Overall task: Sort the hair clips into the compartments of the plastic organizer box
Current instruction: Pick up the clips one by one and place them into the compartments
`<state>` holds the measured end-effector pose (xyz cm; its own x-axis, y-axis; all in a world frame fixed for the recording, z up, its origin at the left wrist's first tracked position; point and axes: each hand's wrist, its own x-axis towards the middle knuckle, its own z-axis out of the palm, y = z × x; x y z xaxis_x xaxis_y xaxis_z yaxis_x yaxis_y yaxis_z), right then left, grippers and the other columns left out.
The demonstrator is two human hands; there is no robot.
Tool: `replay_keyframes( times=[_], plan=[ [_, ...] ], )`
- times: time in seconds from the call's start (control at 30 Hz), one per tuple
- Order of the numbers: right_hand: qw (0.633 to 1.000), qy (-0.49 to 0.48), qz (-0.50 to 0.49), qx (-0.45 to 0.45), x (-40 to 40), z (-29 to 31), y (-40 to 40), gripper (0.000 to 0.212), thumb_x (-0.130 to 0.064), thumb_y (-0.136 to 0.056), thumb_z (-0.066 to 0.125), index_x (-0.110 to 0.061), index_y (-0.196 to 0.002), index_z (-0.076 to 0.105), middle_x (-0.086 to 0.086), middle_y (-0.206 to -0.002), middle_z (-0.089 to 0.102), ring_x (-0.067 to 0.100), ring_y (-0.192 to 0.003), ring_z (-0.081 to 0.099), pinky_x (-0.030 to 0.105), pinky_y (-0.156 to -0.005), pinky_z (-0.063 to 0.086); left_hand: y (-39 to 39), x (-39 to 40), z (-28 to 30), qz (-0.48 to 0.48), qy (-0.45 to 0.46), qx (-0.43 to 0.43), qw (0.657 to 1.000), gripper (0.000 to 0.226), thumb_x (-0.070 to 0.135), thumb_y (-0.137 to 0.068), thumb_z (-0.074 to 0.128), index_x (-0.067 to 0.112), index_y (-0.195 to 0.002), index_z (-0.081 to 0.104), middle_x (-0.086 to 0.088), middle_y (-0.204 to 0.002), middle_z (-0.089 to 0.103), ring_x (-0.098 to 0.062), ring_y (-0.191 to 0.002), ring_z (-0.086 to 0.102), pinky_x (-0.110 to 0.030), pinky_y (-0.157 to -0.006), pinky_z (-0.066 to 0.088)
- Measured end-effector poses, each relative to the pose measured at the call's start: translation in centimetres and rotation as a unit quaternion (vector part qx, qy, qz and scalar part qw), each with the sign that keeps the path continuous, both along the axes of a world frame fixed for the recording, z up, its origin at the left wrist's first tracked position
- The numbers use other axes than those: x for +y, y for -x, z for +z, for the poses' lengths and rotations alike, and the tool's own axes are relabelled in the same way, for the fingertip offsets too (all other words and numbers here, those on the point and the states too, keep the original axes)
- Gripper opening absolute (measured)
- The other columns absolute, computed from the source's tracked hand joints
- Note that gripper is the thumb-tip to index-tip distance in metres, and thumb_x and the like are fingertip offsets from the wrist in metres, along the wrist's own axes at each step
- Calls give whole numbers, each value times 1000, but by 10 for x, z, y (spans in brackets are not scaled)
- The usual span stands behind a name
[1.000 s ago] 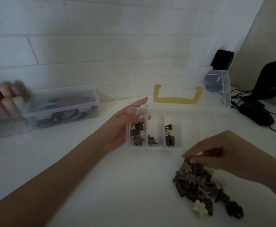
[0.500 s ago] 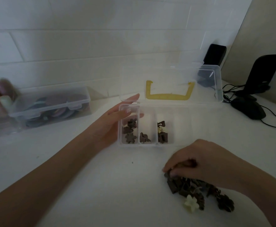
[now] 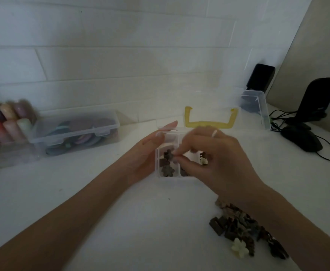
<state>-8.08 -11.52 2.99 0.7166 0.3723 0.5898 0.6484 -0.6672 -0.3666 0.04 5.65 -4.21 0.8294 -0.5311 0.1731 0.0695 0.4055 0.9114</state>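
right hand (image 3: pixel 215 159) over organizer box (image 3: pixel 160 174), fingers (image 3: pixel 176 153) pinching brown clip (image 3: pixel 169 155) above left compartment | left hand (image 3: pixel 150 151) fingers straight against box side | clip pile (image 3: pixel 244 229) on worktop (image 3: pixel 121 222)

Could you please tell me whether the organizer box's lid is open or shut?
Open: the organizer box's clear lid is swung back, leaving clips exposed.

Organizer (image 3: pixel 157 174) at centre of table (image 3: pixel 101 222), lid (image 3: pixel 258 114) propped behind at 12 o'clock. Left hand (image 3: pixel 150 153) against its 9 o'clock wall; right hand (image 3: pixel 209 157) over the compartments. Loose clips (image 3: pixel 244 229) piled at 5 o'clock. Closed box (image 3: pixel 76 132) at 10 o'clock. Mouse (image 3: pixel 301 138) at 2 o'clock.
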Motion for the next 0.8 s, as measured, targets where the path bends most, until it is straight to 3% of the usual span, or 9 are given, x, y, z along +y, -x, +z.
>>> replay_keyframes(
  times=[0.1,0.27,0.37,0.43,0.5,0.57,0.67,0.8],
  plan=[
    [988,97,-76,-90,19,3,-17,12,-26,-69,72,-19,-65,63,-8,-76,52,7,-79,44,18,-46,31,-2,-1,-1,-18,-22,-20,999,74,44,-83,63,3,-140,38,-28,-136,43,-38,-125,41,-53,-105,33],
    [958,210,-160,-113,37,-6,-33,18,-31,-59,76,-19,-52,65,0,-61,52,23,-63,55,23,-51,22,3,-1,4,-19,-17,-28,999,68,40,-81,66,0,-133,45,-11,-114,61,-22,-107,57,-35,-91,47],
    [951,233,-171,-111,40,-3,-31,12,-35,-70,71,-24,-67,72,0,-67,50,23,-70,55,25,-56,25,4,0,5,-14,-6,-30,999,71,41,-79,66,-2,-131,46,-14,-124,58,-24,-116,54,-39,-99,44],
    [971,199,-127,-38,28,6,-22,13,-35,-84,62,-36,-91,72,-4,-75,45,17,-76,50,26,-57,30,2,1,4,-6,-8,-28,1000,79,43,-78,69,-2,-137,41,-19,-134,51,-30,-124,47,-46,-108,35],
    [986,133,-88,38,6,16,-12,24,-38,-85,56,-48,-105,64,-10,-77,47,3,-69,45,23,-54,36,1,2,3,7,-5,-22,1000,79,43,-75,71,6,-139,43,-18,-138,51,-31,-129,46,-46,-108,35],
    [990,88,-60,92,-19,24,0,24,-42,-79,56,-49,-100,64,-14,-70,51,2,-62,48,14,-52,36,1,2,5,-1,2,3,1000,78,44,-65,79,15,-132,53,-11,-134,57,-29,-126,51,-40,-99,46],
    [983,47,-25,177,-53,23,20,15,-48,-72,59,-45,-81,69,-6,-53,58,7,-45,45,12,-45,36,3,1,9,-7,-2,25,1000,76,45,-52,87,23,-121,62,-2,-123,65,-24,-118,58,-35,-89,52],
    [955,28,10,295,-64,-2,44,20,-50,-67,60,-42,-79,73,-11,-44,56,6,-38,38,12,-42,32,5,0,11,-5,-4,27,1000,82,41,-52,88,22,-125,58,-6,-127,63,-27,-121,56,-44,-100,45]
  ],
)
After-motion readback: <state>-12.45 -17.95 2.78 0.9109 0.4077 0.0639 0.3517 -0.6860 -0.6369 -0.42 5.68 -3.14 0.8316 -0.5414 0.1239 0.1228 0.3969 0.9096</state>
